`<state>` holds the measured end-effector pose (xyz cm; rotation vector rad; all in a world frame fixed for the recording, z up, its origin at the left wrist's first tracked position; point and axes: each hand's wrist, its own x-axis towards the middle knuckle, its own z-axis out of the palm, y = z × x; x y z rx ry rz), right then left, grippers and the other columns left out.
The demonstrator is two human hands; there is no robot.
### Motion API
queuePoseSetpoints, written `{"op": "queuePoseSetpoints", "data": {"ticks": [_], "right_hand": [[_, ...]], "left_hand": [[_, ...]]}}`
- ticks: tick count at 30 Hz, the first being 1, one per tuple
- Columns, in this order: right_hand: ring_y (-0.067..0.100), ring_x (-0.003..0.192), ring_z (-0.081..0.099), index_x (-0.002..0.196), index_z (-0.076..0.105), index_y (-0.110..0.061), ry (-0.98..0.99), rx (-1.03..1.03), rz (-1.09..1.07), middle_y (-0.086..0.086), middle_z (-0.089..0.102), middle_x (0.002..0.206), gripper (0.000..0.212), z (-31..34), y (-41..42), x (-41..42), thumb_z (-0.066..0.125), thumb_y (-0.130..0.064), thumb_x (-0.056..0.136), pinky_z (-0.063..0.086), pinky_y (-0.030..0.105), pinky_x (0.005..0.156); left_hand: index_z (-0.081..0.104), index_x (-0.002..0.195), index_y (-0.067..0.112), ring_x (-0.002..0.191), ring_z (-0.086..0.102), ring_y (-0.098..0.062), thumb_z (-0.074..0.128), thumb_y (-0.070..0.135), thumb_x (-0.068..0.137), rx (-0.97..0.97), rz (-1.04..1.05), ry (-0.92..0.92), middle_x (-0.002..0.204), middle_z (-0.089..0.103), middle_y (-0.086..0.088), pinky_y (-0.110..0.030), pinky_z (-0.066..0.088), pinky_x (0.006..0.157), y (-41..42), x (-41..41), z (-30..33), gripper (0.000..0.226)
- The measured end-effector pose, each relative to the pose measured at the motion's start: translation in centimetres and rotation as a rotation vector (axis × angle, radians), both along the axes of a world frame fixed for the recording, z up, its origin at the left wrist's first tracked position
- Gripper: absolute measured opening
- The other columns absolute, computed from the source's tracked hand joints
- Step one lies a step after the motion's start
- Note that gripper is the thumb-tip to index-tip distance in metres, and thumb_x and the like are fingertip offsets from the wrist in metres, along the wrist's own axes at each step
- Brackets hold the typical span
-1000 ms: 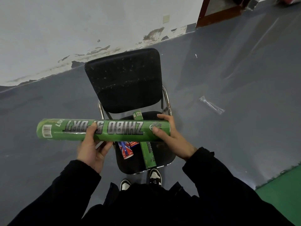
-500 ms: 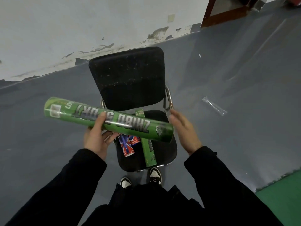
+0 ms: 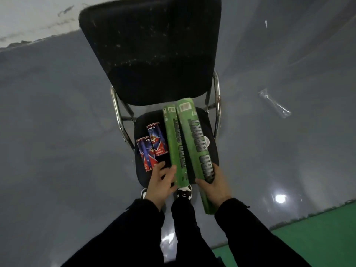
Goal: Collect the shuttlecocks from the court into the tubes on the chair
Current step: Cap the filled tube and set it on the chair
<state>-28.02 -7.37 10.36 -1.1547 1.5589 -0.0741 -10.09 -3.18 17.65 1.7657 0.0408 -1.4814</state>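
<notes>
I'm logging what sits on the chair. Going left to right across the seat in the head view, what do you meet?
Lower red-and-blue tube → upper red-and-blue tube → left green tube → right green tube, held by the right hand.

Chair (image 3: 174, 171): black seat, centre frame.
Green tubes (image 3: 194, 143): two, side by side.
Right hand (image 3: 214, 186): gripping right tube's near end.
Left hand (image 3: 160, 182): at 7 o'clock, fingers spread.

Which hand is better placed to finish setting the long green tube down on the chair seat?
The right hand: it already grips the long green tube near its front end. The left hand only touches the other green tube.
</notes>
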Motion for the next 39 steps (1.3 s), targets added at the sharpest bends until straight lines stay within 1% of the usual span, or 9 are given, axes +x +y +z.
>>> {"op": "queuePoseSetpoints", "data": {"ticks": [5,11,16,18,20,22,28,34,39], "right_hand": [[0.028,0.114,0.060,0.148,0.036,-0.026,0.144,0.002,-0.082,0.008,0.054,0.129,0.086,-8.0,-0.8,2.7,0.080,-0.041,0.076,0.052,0.045,0.101],[0.036,0.125,0.050,0.160,0.014,-0.024,0.164,-0.059,-0.065,0.015,0.041,0.141,0.093,-13.7,-1.8,5.9,0.071,-0.041,0.089,0.044,0.050,0.108],[0.037,0.122,0.050,0.149,0.041,-0.019,0.325,-0.362,0.006,0.014,0.050,0.136,0.069,-13.8,-1.0,6.6,0.070,-0.029,0.087,0.044,0.050,0.104],[0.034,0.117,0.051,0.140,0.052,-0.019,0.397,-0.569,0.214,0.012,0.054,0.134,0.057,-13.0,-0.2,6.6,0.069,-0.027,0.085,0.045,0.047,0.096],[0.032,0.112,0.055,0.135,0.057,-0.021,0.385,-0.678,0.489,0.009,0.056,0.134,0.052,-12.5,1.2,6.9,0.067,-0.029,0.085,0.048,0.044,0.089],[0.031,0.110,0.060,0.138,0.055,-0.021,0.402,-0.634,0.624,0.009,0.058,0.133,0.059,-12.7,2.6,7.5,0.068,-0.035,0.083,0.051,0.043,0.087],[0.038,0.121,0.055,0.158,0.030,-0.024,0.519,-0.458,0.655,0.021,0.046,0.149,0.093,-13.7,5.7,9.3,0.075,-0.040,0.079,0.048,0.052,0.100],[0.046,0.136,0.044,0.155,0.035,-0.027,0.499,-0.389,0.472,0.026,0.032,0.156,0.094,-13.7,7.3,12.5,0.083,-0.026,0.074,0.049,0.055,0.102],[0.046,0.134,0.044,0.155,0.032,-0.030,0.522,-0.401,0.363,0.023,0.028,0.156,0.092,-14.4,7.3,13.1,0.076,-0.010,0.076,0.049,0.058,0.100]], "left_hand": [[0.046,0.139,0.021,0.105,0.066,-0.021,0.060,0.028,0.102,0.170,-0.050,0.005,0.123,0.061,-0.004,-0.037,0.056,0.089,5.5,0.4,-5.9,0.041],[0.059,0.123,0.019,0.101,0.068,-0.031,0.062,0.012,0.100,0.309,0.068,-0.009,0.120,0.065,-0.007,-0.038,0.056,0.076,10.5,0.8,-10.1,0.024],[0.059,0.121,0.024,0.105,0.070,-0.028,0.073,0.025,0.094,0.338,0.064,0.013,0.125,0.064,-0.005,-0.039,0.056,0.083,11.7,0.5,-10.7,0.031],[0.059,0.122,0.026,0.105,0.071,-0.026,0.074,0.034,0.082,0.325,0.053,0.022,0.124,0.064,-0.002,-0.038,0.057,0.083,11.6,0.4,-10.4,0.043],[0.058,0.125,0.022,0.105,0.070,-0.027,0.072,0.025,0.095,0.318,0.076,0.026,0.126,0.063,-0.004,-0.042,0.057,0.088,11.2,0.3,-10.4,0.033],[0.057,0.127,0.019,0.105,0.069,-0.028,0.062,0.017,0.101,0.320,0.082,0.034,0.127,0.062,-0.006,-0.045,0.057,0.091,10.9,0.2,-10.3,0.026],[0.057,0.130,0.019,0.105,0.070,-0.026,0.062,0.017,0.100,0.293,0.083,-0.032,0.125,0.064,-0.005,-0.037,0.056,0.084,11.4,0.9,-9.1,0.030],[0.061,0.124,0.019,0.116,0.065,-0.030,0.063,0.013,0.099,0.286,0.132,-0.116,0.128,0.063,-0.006,-0.034,0.055,0.084,13.9,2.1,-8.1,0.026],[0.062,0.112,0.026,0.115,0.065,-0.029,0.063,0.012,0.099,0.273,0.170,-0.157,0.125,0.063,-0.001,-0.035,0.055,0.085,15.8,2.7,-7.7,0.019]]}}
